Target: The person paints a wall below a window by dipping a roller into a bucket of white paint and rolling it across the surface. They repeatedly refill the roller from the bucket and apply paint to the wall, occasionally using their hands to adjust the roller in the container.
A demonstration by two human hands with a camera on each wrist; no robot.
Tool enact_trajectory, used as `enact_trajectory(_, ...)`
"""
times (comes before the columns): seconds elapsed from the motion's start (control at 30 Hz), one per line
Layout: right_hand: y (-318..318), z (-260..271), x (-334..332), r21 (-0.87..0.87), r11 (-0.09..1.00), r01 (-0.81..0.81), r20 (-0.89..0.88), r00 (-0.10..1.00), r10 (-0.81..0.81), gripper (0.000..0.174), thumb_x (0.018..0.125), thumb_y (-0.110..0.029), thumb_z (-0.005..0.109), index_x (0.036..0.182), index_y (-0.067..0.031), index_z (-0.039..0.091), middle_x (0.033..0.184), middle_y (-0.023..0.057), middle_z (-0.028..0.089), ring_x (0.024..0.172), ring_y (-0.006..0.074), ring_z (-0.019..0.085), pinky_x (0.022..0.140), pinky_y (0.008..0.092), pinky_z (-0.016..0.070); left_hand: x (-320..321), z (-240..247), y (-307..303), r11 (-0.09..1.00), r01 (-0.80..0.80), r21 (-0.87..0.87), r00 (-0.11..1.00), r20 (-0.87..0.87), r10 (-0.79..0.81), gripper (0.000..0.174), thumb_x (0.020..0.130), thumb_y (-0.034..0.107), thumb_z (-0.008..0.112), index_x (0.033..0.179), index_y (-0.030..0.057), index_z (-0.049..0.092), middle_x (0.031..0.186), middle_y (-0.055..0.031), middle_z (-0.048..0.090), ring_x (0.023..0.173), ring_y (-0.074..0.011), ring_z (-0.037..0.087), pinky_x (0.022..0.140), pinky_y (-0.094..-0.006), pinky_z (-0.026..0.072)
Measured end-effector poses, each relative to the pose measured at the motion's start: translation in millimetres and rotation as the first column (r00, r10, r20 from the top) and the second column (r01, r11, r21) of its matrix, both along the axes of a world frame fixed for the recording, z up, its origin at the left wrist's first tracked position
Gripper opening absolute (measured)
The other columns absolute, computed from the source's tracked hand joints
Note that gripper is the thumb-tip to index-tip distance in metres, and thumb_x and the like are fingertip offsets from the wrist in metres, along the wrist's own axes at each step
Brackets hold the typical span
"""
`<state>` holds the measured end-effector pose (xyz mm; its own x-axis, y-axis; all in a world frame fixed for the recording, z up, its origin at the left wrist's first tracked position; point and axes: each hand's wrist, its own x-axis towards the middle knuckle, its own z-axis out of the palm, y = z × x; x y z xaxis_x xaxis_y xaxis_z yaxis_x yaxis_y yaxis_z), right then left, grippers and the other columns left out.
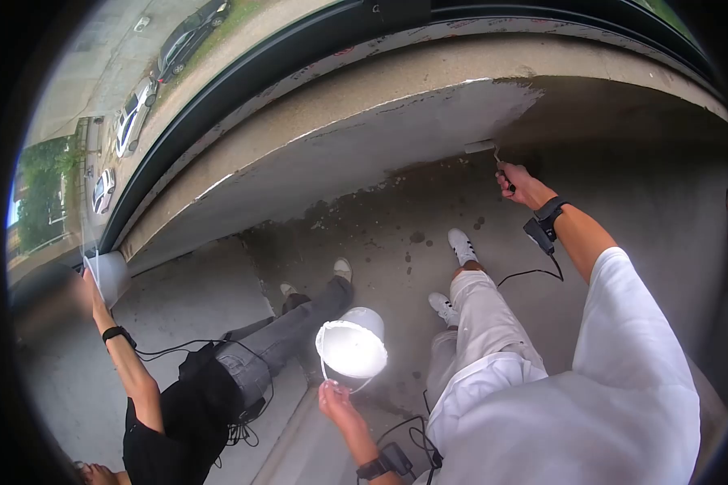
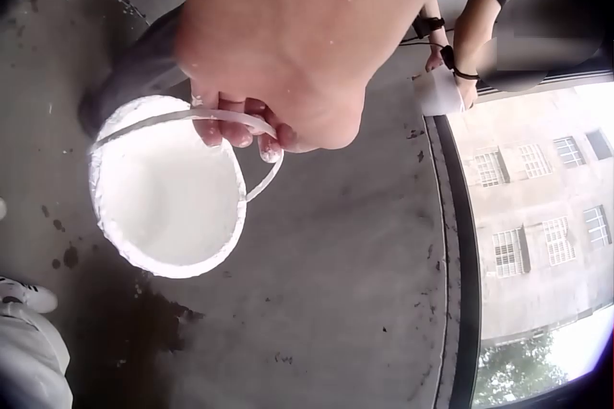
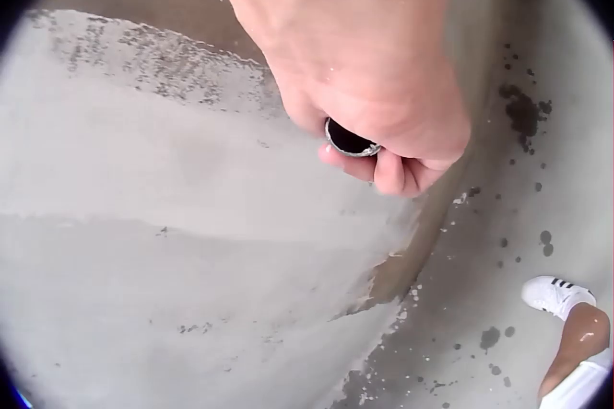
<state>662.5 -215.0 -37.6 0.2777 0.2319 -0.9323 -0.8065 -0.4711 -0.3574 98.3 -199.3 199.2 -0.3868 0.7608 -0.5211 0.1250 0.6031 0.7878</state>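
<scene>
My left hand (image 1: 344,404) grips the handle of a white bucket (image 1: 366,322), which hangs tilted with white paint inside. In the left wrist view the fingers of my left hand (image 2: 273,64) curl round the handle (image 2: 158,121) above the bucket (image 2: 173,198). My right hand (image 1: 526,187) holds a paint roller (image 1: 480,146) by its handle, low on the wall (image 1: 364,153). The right wrist view shows my right hand (image 3: 379,83) curled round the dark handle end (image 3: 351,140); the roller's head is hidden there. A pale coat covers part of the wall (image 3: 192,179), with a patchy edge.
At the left, another person in a black shirt (image 1: 170,424) holds a white container (image 1: 113,277) near the ledge (image 1: 275,105). Paint spots mark the floor (image 1: 404,210). Cables (image 1: 416,424) hang by my left wrist. Parked cars (image 1: 137,113) show outside the window. Someone is partly visible at the far right.
</scene>
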Motion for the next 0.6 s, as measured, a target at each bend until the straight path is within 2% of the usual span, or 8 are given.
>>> enact_trajectory(0.13,5,-27,7,-0.012,1.0,0.002,-0.008,1.0,-0.002,0.026,0.099,-0.026,0.054,0.079,-0.0098,0.049,0.059,-0.0018,0.046,0.045,0.0087,0.037,0.043,0.0281,0.0223,24,-9,7,0.998,0.039,-0.057,0.998,-0.056,-0.042,0.015,0.096,0.02,0.056,0.096,0.0059,0.058,0.083,0.0005,0.053,0.071,-0.0092,0.051,0.069,-0.0267,0.0453)
enact_trajectory(0.23,-5,-30,5,-0.008,1.0,-0.022,-0.002,1.0,0.022,0.026,0.099,-0.027,0.054,0.081,-0.0094,0.05,0.059,-0.0024,0.046,0.045,0.0084,0.037,0.042,0.0276,0.0225,32,-22,8,0.994,0.1,-0.033,0.994,-0.03,-0.101,0.015,0.096,0.02,0.057,0.096,0.0053,0.058,0.083,0.0002,0.052,0.071,-0.0093,0.05,0.068,-0.0269,0.0452)
enact_trajectory(0.37,-14,9,7,0.047,0.999,-0.018,-0.025,0.999,0.02,0.025,0.101,-0.029,0.053,0.085,-0.0091,0.051,0.059,-0.004,0.044,0.045,0.007,0.037,0.042,0.0258,0.0227,23,-31,7,0.988,0.15,-0.041,0.987,-0.049,-0.152,0.015,0.094,0.015,0.056,0.095,0.0011,0.061,0.087,-0.0037,0.056,0.068,-0.0122,0.05,0.065,-0.0289,0.0426)
enact_trajectory(0.47,-17,61,-1,0.066,0.997,-0.037,-0.019,0.999,0.038,0.026,0.102,-0.03,0.054,0.087,-0.0088,0.051,0.059,-0.0053,0.044,0.044,0.0056,0.035,0.042,0.0245,0.0228,2,-34,13,0.948,0.318,0.019,0.943,-0.108,-0.315,0.016,0.096,0.016,0.055,0.096,0.0014,0.062,0.084,-0.0021,0.057,0.069,-0.0093,0.051,0.064,-0.026,0.0423)
enact_trajectory(0.6,-25,132,-23,0.124,0.99,-0.069,0.068,0.996,0.061,0.028,0.102,-0.032,0.054,0.087,-0.009,0.051,0.061,-0.0064,0.045,0.045,0.0045,0.035,0.041,0.0233,0.0239,-29,-32,22,0.893,0.434,0.123,0.9,-0.102,-0.424,0.017,0.095,0.013,0.054,0.094,-0.0007,0.064,0.087,-0.0041,0.061,0.067,-0.009,0.051,0.062,-0.0257,0.0419)
